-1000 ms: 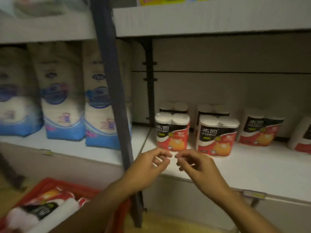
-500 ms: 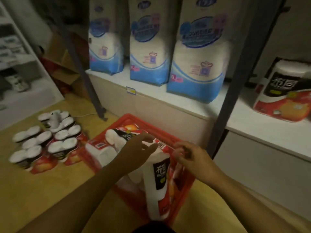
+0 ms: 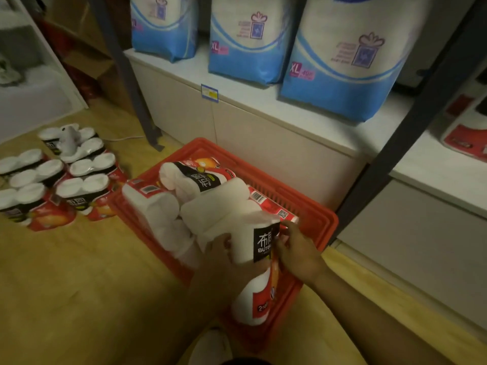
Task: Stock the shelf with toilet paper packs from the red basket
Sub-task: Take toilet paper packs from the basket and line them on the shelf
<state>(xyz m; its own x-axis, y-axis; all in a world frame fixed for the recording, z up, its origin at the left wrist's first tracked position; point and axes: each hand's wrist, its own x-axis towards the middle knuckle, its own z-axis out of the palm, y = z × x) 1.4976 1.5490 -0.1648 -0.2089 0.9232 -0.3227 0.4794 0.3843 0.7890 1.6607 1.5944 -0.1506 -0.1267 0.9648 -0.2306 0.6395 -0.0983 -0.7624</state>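
Note:
The red basket (image 3: 320,219) stands on the floor in front of the shelf, filled with several white, black and red toilet paper packs. One upright pack (image 3: 253,241) at the basket's near corner is between my hands. My left hand (image 3: 218,248) holds its left side, fingers wrapped on the white wrap. My right hand (image 3: 295,248) grips its right edge beside the black label. Another pack (image 3: 195,177) lies on its side at the basket's far end. The white shelf (image 3: 427,164) runs along the right, with one pack (image 3: 463,138) on it at the far right.
Large blue and white XL bags (image 3: 342,56) fill the shelf section above the basket. A dark steel upright (image 3: 411,127) separates the shelf sections. Several more toilet paper packs (image 3: 52,180) stand on the wooden floor to the left. A white cabinet (image 3: 31,83) stands at the far left.
My view dropped from the shelf to the basket. Both hands came down from in front of the shelf and closed on the upright pack at the basket's near corner.

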